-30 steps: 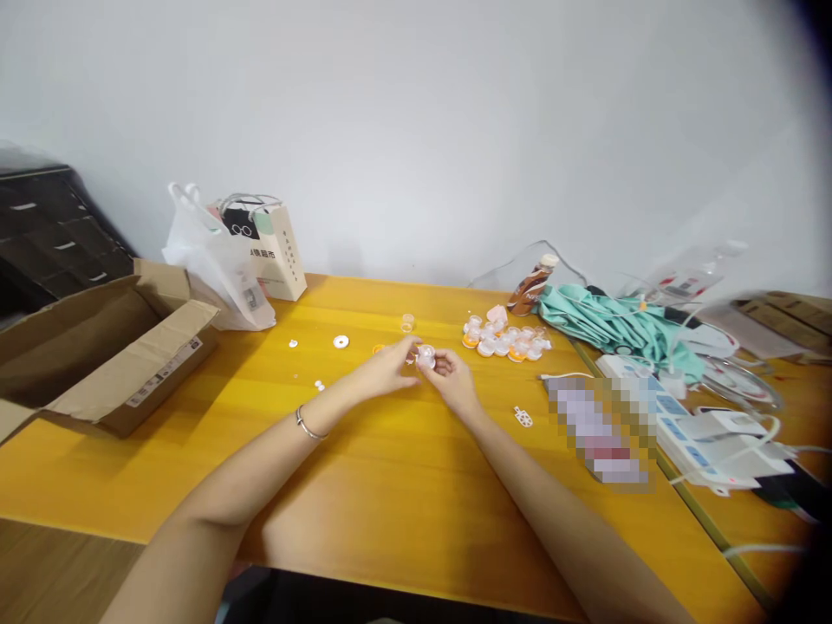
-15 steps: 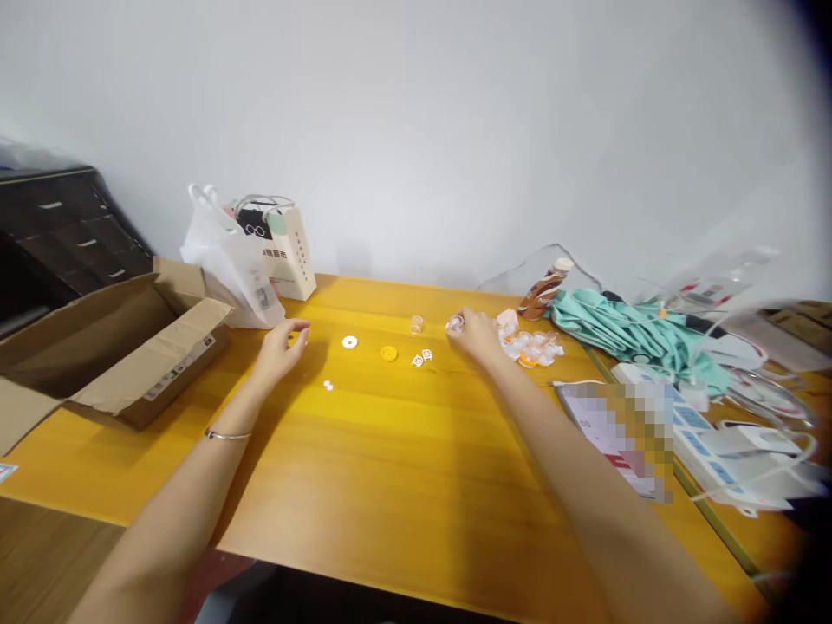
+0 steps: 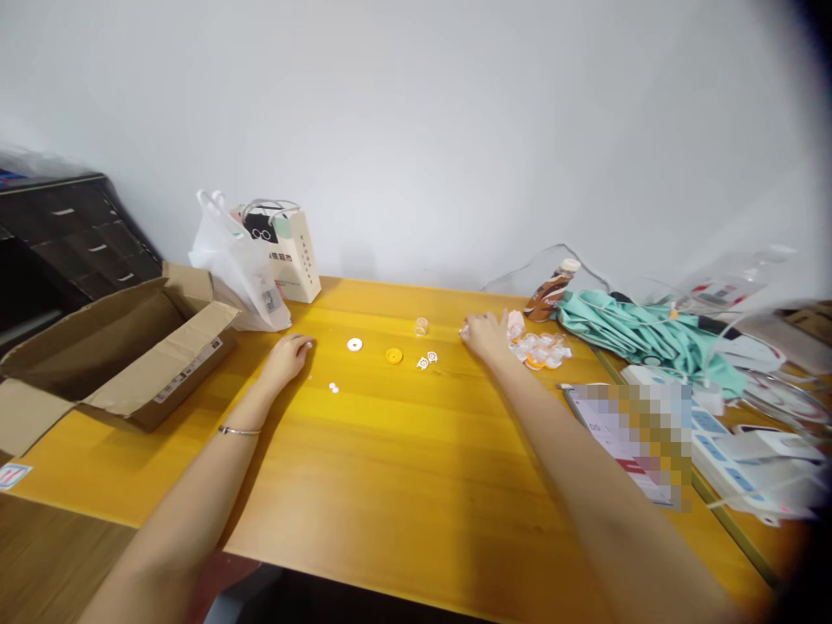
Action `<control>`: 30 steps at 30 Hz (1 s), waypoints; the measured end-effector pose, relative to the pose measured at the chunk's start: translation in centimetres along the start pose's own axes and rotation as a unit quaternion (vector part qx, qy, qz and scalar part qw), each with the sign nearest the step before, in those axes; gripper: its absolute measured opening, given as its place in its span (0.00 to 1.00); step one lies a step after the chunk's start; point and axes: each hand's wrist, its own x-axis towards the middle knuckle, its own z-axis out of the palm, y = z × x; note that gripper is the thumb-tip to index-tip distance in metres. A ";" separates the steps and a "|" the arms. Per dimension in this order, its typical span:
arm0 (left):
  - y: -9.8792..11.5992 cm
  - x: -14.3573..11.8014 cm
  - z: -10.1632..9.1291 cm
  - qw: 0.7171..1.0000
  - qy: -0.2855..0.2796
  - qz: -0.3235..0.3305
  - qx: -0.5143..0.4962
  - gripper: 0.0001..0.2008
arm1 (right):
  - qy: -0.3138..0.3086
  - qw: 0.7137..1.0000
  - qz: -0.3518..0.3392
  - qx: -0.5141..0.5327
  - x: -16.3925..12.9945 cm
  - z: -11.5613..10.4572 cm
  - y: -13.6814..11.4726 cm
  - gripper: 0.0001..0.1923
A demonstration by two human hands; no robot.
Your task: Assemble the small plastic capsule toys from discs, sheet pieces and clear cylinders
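My right hand (image 3: 484, 336) is closed low over the table, with the edge of a small clear plastic piece showing at its fingertips. Just right of it lies a pile of clear and orange plastic parts (image 3: 542, 348). My left hand (image 3: 286, 360) rests on the table with fingers loosely bent, and nothing shows in it. Between the hands are a white disc (image 3: 354, 345), a yellow round part (image 3: 393, 356), a clear plastic ring (image 3: 421, 327) and two white wheel-like pieces (image 3: 427, 360). Tiny white discs (image 3: 334, 388) lie nearer me.
An open cardboard box (image 3: 130, 364) stands at left, by a white plastic bag (image 3: 237, 269) and a paper bag (image 3: 299, 256). At right are a brown bottle (image 3: 551, 293), a folded teal umbrella (image 3: 643, 334), a tablet (image 3: 617, 446) and a power strip (image 3: 721, 459).
My right hand has come down with its fingers curled further, hiding most of the clear piece. My left fingers have bent closer to the thumb. The view has shifted slightly.
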 end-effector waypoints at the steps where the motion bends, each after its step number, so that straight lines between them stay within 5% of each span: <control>1: 0.1 0.0 0.1 1.000 -0.001 0.001 0.002 0.15 | 0.005 1.000 0.001 -0.003 0.0 0.2 0.1 0.11; 7: 0.1 0.2 0.4 1.000 0.013 -0.009 0.013 0.15 | 0.045 0.999 0.017 -0.004 -0.6 0.7 0.4 0.12; 11: 0.2 0.2 0.4 1.000 0.022 -0.016 0.015 0.14 | 0.094 0.995 0.024 0.021 -1.3 0.3 -0.2 0.21; 19: 2.2 -0.1 -0.5 0.998 0.059 -0.019 0.013 0.14 | 0.152 0.972 -0.095 0.152 -7.2 -1.9 -4.2 0.20; 24: 8.3 -1.9 -0.6 0.994 0.063 0.078 -0.050 0.13 | 0.089 0.946 -0.149 0.273 -11.8 -2.4 -6.5 0.17; 27: 13.5 -4.2 0.4 0.961 -0.035 0.242 -0.131 0.11 | 0.030 0.927 -0.149 0.343 -13.5 -2.0 -7.2 0.17; 30: 17.5 -6.4 1.7 0.920 -0.137 0.313 -0.192 0.10 | -0.009 0.911 -0.136 0.389 -14.3 -1.1 -7.3 0.19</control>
